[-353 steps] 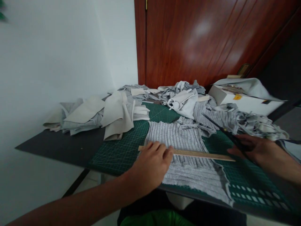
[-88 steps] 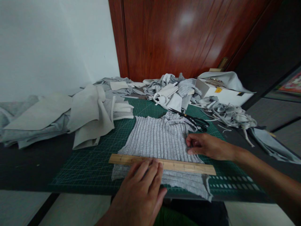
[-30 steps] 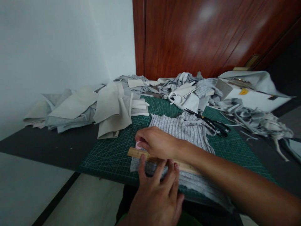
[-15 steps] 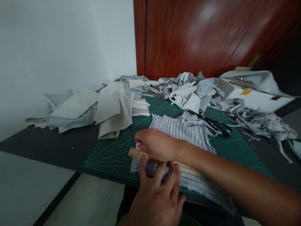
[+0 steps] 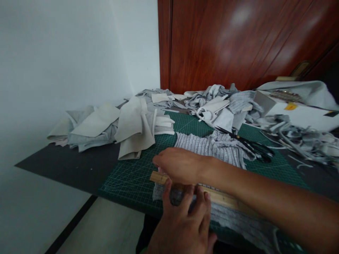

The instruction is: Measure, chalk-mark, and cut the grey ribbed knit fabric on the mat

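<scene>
My left hand point(image 5: 182, 218) lies with its fingers spread, the fingertips pressing on a wooden ruler point(image 5: 222, 198). Beneath the ruler is a grey ribbed knit fabric point(image 5: 225, 216), flat on a green cutting mat point(image 5: 127, 187). Reaching across from the right, my right hand point(image 5: 178, 164) is curled closed just beyond the ruler's left end. A small pinkish bit shows under its fingers; what it grips is mostly hidden. More of the ribbed fabric point(image 5: 206, 146) spreads out behind my right forearm, bunched at its far right.
Black-handled scissors point(image 5: 258, 148) lie at the right of the mat. Cut fabric pieces point(image 5: 135, 123) are stacked on the left, with a scrap heap point(image 5: 219, 102) at the back. A white box point(image 5: 299, 113) and fabric strips point(image 5: 302, 139) stand right. A wall and door close off the back.
The view has shifted slightly, so everything sits a little further right and lower. My right hand stays by the ruler's left end, closed; my left hand still presses the ruler.
</scene>
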`<state>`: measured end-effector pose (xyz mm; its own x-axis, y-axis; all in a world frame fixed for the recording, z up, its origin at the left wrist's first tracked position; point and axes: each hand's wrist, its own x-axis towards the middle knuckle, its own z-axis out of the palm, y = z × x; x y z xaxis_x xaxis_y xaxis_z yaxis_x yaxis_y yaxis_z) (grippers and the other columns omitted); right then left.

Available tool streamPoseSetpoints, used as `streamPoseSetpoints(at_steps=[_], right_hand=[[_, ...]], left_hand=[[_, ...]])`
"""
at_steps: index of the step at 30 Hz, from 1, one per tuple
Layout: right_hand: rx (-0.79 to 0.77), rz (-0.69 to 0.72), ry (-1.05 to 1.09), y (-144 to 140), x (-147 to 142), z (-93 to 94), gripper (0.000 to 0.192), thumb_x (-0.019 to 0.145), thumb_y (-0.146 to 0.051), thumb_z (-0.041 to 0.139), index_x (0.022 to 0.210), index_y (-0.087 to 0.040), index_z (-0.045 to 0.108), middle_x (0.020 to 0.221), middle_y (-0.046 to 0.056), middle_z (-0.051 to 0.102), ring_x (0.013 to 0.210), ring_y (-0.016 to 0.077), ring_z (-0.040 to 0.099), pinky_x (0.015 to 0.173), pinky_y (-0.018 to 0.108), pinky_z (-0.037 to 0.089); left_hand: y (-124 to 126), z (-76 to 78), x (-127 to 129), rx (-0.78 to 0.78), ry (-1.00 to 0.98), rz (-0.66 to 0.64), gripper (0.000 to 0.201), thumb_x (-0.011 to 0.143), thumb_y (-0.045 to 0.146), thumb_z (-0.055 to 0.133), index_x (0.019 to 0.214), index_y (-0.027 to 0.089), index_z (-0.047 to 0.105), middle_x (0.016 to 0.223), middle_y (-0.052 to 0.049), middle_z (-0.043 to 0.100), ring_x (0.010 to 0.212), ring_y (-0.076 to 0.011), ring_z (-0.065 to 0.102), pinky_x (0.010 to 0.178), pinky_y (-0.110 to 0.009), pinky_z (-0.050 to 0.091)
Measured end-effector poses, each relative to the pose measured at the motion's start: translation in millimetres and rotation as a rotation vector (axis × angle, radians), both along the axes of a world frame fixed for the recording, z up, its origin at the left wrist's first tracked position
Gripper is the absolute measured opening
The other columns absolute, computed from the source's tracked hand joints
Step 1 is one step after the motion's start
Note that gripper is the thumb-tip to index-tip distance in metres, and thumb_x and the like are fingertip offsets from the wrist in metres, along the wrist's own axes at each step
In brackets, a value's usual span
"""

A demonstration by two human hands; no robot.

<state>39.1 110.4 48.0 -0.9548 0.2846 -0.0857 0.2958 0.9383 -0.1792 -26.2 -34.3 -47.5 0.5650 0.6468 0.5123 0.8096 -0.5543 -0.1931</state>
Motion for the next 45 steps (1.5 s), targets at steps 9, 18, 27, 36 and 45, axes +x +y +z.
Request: streamPoseSetpoints(at_steps=[9,18,27,36,45], right_hand=[[-0.103,0.053,0.060,4.9,2.6,3.7,0.017,0.097,-0.010,0.064,0.084,-0.013,0.074,0.082,0.006,0.071,0.076,0.0169,0.058,0.064,0.028,0.035],[-0.143,-0.044,0.079,5.0,9.3,1.1,0.010,0.099,-0.017,0.064,0.103,-0.011,0.071,0.082,0.008,0.072,0.071,0.0178,0.059,0.057,0.027,0.033],[-0.172,-0.061,0.101,8.4,13.3,-2.4,0.010,0.100,-0.021,0.061,0.101,-0.016,0.069,0.071,0.001,0.064,0.061,0.0134,0.054,0.053,0.025,0.027],[-0.159,-0.047,0.138,7.3,9.6,-4.1,0.008,0.100,-0.020,0.060,0.097,-0.017,0.067,0.069,-0.001,0.058,0.060,0.0132,0.047,0.053,0.026,0.024],[-0.160,-0.087,0.136,3.1,14.7,-9.5,0.010,0.102,-0.024,0.056,0.102,-0.019,0.065,0.071,0.000,0.058,0.061,0.0138,0.045,0.054,0.026,0.025]], left_hand=[[-0.4,0.4,-2.8,0.010,0.008,-0.012,0.053,0.106,0.056,0.048,0.135,0.017,0.069,0.143,-0.006,0.069,0.128,-0.0289,0.054,0.114,-0.055,0.035],[-1.2,4.2,-3.3,-0.086,0.050,-0.029,0.056,0.105,0.056,0.051,0.141,0.015,0.066,0.147,-0.009,0.066,0.130,-0.0313,0.055,0.117,-0.057,0.033],[-4.8,5.8,-1.8,-0.088,-0.001,-0.013,0.056,0.104,0.056,0.053,0.141,0.015,0.066,0.146,-0.008,0.067,0.132,-0.0313,0.053,0.119,-0.059,0.028],[-2.7,3.9,1.1,-0.040,-0.023,0.006,0.054,0.105,0.057,0.049,0.136,0.017,0.068,0.144,-0.006,0.069,0.131,-0.0311,0.053,0.117,-0.060,0.028],[-3.9,4.4,-0.4,-0.041,-0.033,-0.005,0.053,0.106,0.056,0.049,0.135,0.016,0.068,0.142,-0.006,0.070,0.132,-0.0312,0.051,0.121,-0.060,0.015]])
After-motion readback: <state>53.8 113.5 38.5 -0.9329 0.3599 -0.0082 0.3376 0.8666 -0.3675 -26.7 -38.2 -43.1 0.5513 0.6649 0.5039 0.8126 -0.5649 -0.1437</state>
